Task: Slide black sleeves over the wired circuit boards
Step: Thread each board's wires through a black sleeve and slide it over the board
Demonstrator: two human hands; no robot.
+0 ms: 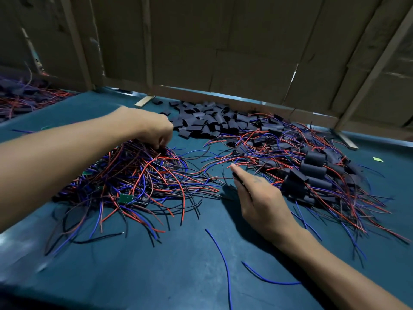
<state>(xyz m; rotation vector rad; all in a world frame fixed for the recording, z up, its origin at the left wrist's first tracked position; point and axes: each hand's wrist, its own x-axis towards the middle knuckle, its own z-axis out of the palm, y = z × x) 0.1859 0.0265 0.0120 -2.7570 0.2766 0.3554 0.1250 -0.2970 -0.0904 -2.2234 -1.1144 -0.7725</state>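
Note:
A tangled heap of wired circuit boards (138,177) with red, blue and black leads lies left of centre; a green board (126,198) shows at its front. My left hand (154,128) reaches over the heap's far edge, its fingers curled down and pinching something dark among the wires. Loose black sleeves (207,121) are piled at the back centre. My right hand (257,195) hovers at the centre and pinches a black sleeve (238,178) between thumb and fingers. To the right lies a pile of sleeved boards (310,175) with their wires trailing out.
The work surface is a teal mat (178,265) with loose blue wires (221,253) in front. Cardboard walls (245,52) on wooden battens close the back. Another heap of wires (26,97) sits at the far left. A small green scrap (378,159) lies at the right.

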